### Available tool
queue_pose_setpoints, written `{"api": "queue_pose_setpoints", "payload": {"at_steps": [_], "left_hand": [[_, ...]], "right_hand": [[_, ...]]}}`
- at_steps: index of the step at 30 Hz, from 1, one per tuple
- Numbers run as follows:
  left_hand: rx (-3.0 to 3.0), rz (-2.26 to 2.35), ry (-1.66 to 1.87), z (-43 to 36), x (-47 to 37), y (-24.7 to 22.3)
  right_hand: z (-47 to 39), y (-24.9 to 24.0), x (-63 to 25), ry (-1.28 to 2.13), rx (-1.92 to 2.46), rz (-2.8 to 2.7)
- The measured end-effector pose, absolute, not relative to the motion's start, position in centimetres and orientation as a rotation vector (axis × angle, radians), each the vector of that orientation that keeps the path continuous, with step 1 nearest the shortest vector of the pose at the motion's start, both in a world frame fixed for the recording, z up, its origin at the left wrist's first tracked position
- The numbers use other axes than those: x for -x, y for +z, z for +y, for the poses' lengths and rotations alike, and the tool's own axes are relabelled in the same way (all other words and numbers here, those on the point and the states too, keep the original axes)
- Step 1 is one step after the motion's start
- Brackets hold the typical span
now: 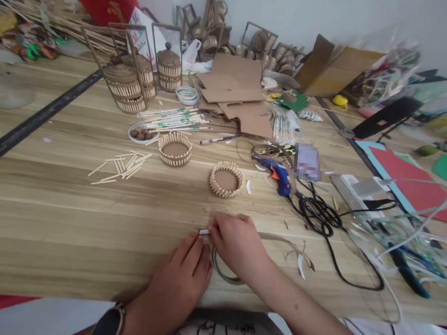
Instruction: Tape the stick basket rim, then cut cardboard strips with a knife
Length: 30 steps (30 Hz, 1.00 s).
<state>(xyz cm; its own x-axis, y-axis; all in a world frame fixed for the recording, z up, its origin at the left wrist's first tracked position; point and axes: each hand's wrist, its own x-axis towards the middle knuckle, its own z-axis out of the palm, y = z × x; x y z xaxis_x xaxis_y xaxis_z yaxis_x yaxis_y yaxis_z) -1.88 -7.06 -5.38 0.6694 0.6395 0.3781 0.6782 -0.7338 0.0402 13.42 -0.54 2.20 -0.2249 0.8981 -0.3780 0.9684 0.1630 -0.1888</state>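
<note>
I see the bench (48,226) under everything, cardboard sheets (234,78) piled toward its back. Near the front edge, my right hand (236,243) pinches a brown strip (280,238); my left hand (180,272) has its fingertips at the strip, pinching or just pressing, I can't tell. The strip lies between both hands, curling below the right one and trailing rightward. Beyond sit a blue glue gun (283,178) and a stick-walled ring (225,192). Smallest, a white piece (204,232) shows between my fingertips.
</note>
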Motion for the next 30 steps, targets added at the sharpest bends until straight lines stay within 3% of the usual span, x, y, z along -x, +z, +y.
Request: {"api": "queue_pose_setpoints", "payload": {"at_steps": [20, 30], "left_hand": [[2.603, -1.244, -0.808, -6.9, 1.3, -4.5], [2.665, -1.226, -0.717, -6.9, 1.5, -4.9]], "right_hand": [[-0.3, 2.3, -13.1, -0.528, -1.758, 2.242], [-0.5, 2.0, -13.1, -0.514, -1.760, 2.265]]}}
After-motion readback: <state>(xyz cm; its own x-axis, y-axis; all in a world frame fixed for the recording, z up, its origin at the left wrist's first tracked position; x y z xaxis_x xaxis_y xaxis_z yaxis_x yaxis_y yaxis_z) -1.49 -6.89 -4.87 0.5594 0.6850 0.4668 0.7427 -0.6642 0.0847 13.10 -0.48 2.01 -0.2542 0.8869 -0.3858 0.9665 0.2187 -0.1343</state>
